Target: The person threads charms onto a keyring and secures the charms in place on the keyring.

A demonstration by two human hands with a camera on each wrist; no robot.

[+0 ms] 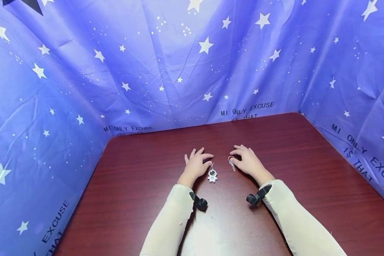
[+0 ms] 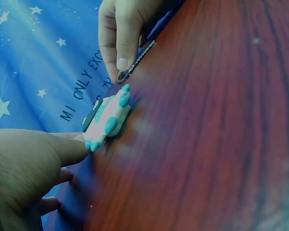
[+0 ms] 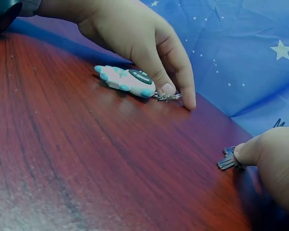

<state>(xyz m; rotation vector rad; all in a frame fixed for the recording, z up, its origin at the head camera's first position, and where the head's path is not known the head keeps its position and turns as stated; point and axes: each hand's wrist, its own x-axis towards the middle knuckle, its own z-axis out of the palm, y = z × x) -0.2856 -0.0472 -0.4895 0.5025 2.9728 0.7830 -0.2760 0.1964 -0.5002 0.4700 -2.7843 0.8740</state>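
A white astronaut charm (image 1: 212, 176) lies on the table beside my left hand (image 1: 196, 165). In the right wrist view, the thumb and forefinger of that hand pinch the short metal chain (image 3: 167, 96) at the charm's head. The charm (image 3: 123, 79) has a dark visor and pale blue trim. Across a small gap, my right hand (image 1: 249, 163) pinches a ring with keys (image 1: 233, 167) between thumb and forefinger. Those keys (image 3: 228, 162) hang low at the tabletop in the right wrist view. One key (image 2: 140, 58) shows edge-on in the left wrist view.
The dark red wooden table (image 1: 131, 185) reflects light near its front edge. A blue star-printed curtain (image 1: 166, 64) hangs around its back and sides. Black straps with small cameras (image 1: 200, 204) sit on both wrists, over pale sleeves (image 1: 169, 220).
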